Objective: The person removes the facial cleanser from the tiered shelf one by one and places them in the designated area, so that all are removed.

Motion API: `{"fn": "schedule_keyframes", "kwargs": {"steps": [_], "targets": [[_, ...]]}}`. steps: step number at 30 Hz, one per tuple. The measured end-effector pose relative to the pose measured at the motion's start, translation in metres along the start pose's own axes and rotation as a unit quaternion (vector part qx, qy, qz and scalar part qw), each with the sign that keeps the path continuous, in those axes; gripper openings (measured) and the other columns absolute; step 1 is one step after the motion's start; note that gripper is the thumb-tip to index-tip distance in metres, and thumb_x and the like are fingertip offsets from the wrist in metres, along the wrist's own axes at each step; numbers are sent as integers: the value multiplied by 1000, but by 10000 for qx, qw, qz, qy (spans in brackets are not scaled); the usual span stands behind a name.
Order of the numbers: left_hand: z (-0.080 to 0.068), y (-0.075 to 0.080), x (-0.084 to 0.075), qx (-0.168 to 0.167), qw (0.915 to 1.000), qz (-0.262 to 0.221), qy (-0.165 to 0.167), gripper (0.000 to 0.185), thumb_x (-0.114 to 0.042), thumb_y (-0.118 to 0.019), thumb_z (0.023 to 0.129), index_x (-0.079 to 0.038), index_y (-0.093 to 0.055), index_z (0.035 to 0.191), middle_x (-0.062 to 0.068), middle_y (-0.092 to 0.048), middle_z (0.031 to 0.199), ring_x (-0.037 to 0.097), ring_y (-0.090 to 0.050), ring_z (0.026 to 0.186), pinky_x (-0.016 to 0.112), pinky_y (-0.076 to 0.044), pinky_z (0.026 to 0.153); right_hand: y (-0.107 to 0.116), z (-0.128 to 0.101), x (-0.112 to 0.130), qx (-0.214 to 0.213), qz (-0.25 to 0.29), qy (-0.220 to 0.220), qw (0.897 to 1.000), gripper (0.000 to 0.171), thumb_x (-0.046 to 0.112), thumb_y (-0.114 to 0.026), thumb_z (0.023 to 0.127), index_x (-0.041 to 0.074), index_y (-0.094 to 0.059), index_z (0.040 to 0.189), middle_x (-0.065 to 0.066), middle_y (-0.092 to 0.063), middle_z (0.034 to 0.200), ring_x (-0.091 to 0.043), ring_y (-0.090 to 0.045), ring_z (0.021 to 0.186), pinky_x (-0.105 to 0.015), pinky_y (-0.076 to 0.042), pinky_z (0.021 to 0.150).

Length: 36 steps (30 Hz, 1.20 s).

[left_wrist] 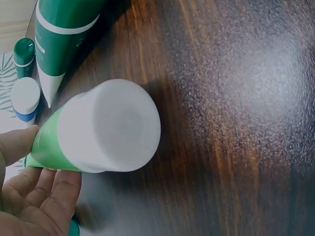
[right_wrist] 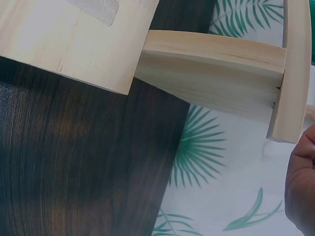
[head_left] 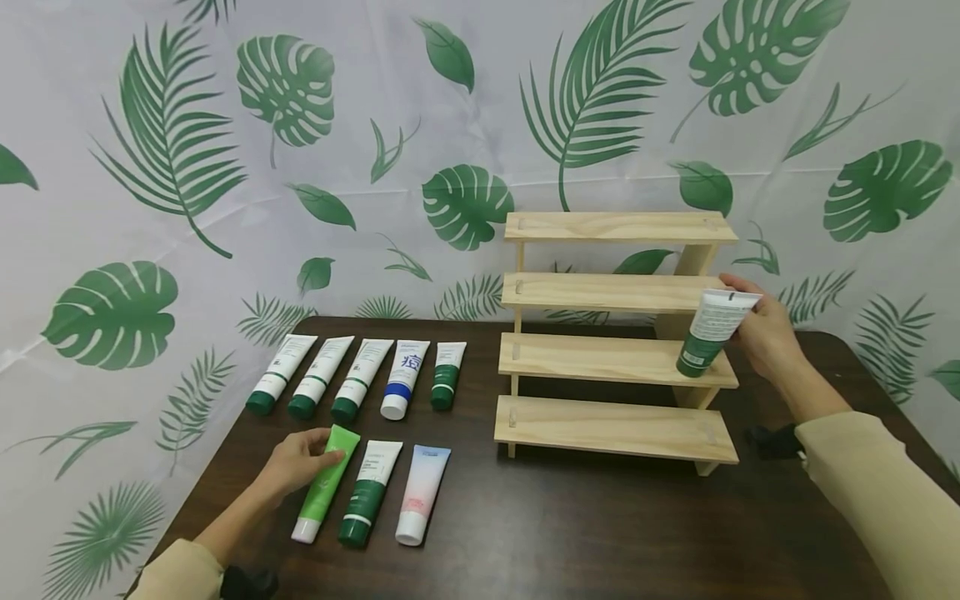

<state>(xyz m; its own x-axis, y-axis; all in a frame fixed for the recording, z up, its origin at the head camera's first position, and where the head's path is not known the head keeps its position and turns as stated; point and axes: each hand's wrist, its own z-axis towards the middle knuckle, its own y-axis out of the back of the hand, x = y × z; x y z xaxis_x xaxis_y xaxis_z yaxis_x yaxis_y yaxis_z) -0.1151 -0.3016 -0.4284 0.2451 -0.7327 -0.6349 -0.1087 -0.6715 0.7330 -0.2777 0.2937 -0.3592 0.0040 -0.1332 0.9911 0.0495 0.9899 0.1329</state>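
Observation:
In the head view my left hand (head_left: 298, 461) pinches the crimped end of a bright green squeeze tube (head_left: 327, 479), its white cap pointing toward me. The left wrist view shows that white cap (left_wrist: 125, 125) up close, thumb on one side of the tube and fingers on the other. At the right, my right hand (head_left: 771, 335) holds a white and dark green squeeze tube (head_left: 711, 332) by its upper end. That tube tilts, green cap down, over the right end of the stepped wooden shelf's (head_left: 600, 357) second board from the bottom. Only part of the right hand (right_wrist: 301, 189) shows in the right wrist view.
Left of the shelf, a back row holds several tubes, among them a blue-banded one (head_left: 405, 379) and a small green one (head_left: 447, 375). Nearer me lie a green and white tube (head_left: 370, 492) and a pink-blue tube (head_left: 423, 493). A leaf-print cloth (head_left: 390, 167) hangs behind the dark table (head_left: 570, 525).

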Motion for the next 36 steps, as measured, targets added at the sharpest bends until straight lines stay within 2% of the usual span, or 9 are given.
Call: {"fn": "schedule_keyframes", "kwargs": {"steps": [6, 14, 25, 31, 36], "targets": [[-1, -1, -1, -8, 9999, 150, 5, 53, -19, -69, 90, 12, -54, 130, 28, -68, 111, 27, -66, 93, 36, -55, 72, 1, -1, 1, 63, 96, 17, 9999, 58, 25, -52, 101, 17, -29, 155, 26, -59, 93, 7, -57, 78, -18, -48, 60], [-1, -1, 0, -50, 9996, 292, 36, 55, -20, -68, 90, 13, -52, 131, 31, -65, 116, 33, -64, 99, 42, -55, 78, 0, -1, 1, 63, 116, 41, 9999, 59, 25, -51, 101, 15, -28, 155, 26, -59, 94, 7, -58, 78, -18, -48, 60], [-2, -1, 2, -282, 9980, 563, 32, 53, -23, -68, 90, 10, -54, 129, 20, -70, 100, 23, -63, 86, 33, -52, 66, 0, -2, 4, 138, 337, 69, 9993, 59, 20, -50, 102, 12, -25, 156, 26, -61, 91, 7, -58, 77, -17, -49, 59], [-3, -1, 2, -275, 9975, 640, 82, 54, -24, -67, 91, 11, -53, 130, 23, -69, 103, 26, -64, 88, 38, -54, 69, -1, -3, 5, 114, 270, 44, 9996, 60, 22, -50, 102, 12, -25, 156, 27, -61, 91, 7, -58, 76, -17, -48, 59], [-5, -1, 3, -288, 9968, 737, 79, 54, -26, -67, 91, 10, -54, 130, 24, -69, 105, 28, -65, 90, 41, -54, 72, -1, -2, 4, 149, 493, 27, 9987, 59, 17, -50, 102, 12, -25, 155, 26, -64, 88, 6, -58, 76, -17, -48, 58]]}}
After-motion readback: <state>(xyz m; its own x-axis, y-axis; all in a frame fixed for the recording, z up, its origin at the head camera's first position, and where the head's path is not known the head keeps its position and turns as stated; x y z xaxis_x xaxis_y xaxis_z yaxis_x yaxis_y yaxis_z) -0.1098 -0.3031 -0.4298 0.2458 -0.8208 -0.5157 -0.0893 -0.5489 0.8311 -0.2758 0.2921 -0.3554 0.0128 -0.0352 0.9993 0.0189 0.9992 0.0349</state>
